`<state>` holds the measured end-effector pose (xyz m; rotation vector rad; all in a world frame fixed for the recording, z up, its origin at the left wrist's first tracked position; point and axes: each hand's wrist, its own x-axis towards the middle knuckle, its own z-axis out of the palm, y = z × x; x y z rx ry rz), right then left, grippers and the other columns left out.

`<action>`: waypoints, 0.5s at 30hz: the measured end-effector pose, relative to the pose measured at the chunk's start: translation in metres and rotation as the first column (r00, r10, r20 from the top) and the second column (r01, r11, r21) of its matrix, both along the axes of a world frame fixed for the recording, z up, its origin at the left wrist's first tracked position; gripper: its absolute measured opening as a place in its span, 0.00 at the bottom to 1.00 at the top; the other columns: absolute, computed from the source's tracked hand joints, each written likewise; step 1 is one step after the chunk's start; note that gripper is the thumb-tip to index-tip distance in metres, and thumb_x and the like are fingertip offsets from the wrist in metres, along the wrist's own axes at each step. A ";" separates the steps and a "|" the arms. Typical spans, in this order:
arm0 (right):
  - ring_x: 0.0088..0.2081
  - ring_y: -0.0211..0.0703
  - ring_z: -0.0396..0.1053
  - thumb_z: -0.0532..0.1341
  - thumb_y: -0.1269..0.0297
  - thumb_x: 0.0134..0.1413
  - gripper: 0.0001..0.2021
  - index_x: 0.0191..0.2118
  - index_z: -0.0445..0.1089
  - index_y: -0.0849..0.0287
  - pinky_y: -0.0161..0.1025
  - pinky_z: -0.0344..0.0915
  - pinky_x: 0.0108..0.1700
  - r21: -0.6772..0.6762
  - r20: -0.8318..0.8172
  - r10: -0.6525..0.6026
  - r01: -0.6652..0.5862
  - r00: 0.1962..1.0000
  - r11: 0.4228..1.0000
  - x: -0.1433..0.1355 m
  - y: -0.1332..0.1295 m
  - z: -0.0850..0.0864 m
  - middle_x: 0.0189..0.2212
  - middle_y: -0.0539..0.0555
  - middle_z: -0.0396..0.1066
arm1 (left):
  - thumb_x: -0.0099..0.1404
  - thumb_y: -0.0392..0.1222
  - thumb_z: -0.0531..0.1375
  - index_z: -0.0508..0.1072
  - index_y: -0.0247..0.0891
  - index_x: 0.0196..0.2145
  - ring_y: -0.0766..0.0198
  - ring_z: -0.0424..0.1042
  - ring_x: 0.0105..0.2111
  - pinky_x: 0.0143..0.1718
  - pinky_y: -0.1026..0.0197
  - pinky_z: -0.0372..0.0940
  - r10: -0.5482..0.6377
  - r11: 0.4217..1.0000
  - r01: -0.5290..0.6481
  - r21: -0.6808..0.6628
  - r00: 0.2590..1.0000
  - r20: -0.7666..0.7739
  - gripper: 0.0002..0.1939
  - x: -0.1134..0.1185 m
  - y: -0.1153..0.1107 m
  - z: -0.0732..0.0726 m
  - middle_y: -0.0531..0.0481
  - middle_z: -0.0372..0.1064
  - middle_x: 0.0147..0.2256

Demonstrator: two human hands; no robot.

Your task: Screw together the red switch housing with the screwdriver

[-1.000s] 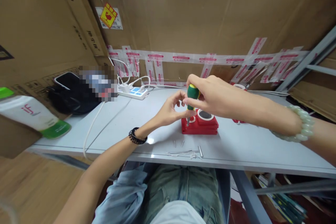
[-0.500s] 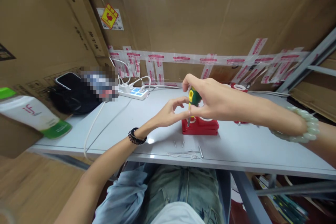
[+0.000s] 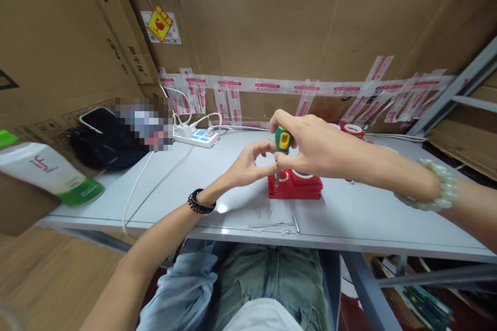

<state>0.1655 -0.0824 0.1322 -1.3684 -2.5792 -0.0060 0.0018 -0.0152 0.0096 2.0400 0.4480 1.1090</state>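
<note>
My right hand [image 3: 306, 142] is closed round the green and yellow handle of a screwdriver [image 3: 283, 140], held upright. The screwdriver's tip points down at the left end of a red block [image 3: 297, 191] with white rings on it. Curved beside the shaft, my left hand [image 3: 254, 163] has its thumb and fingers closed in near the screwdriver; whether they grip anything is hidden. Two small screws [image 3: 264, 213] lie on the table in front of the block, and nearer the edge are thin metal rods [image 3: 266, 225] and a thicker metal pin [image 3: 296, 224].
A white power strip [image 3: 200, 136] with plugs and cables stands at the table's back left. Farther left are a black bag [image 3: 112, 145] and a white and green bottle [image 3: 58, 173]. Behind my right arm sits another red part [image 3: 352, 129]. Large cardboard rises behind the table [image 3: 174, 196].
The screwdriver handle has turned in my right hand, so its yellow patch now faces me more. My left hand has stayed nearly in place.
</note>
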 end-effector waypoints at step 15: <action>0.24 0.39 0.61 0.58 0.67 0.53 0.15 0.46 0.57 0.55 0.36 0.53 0.26 -0.066 -0.147 -0.013 0.003 0.989 0.998 0.000 -0.002 -0.006 0.27 0.49 0.68 | 0.58 0.45 0.65 0.70 0.37 0.36 0.63 0.67 0.37 0.41 0.60 0.62 0.097 0.995 -0.097 0.028 0.995 -0.019 0.12 0.001 -0.003 0.000 0.51 0.71 0.35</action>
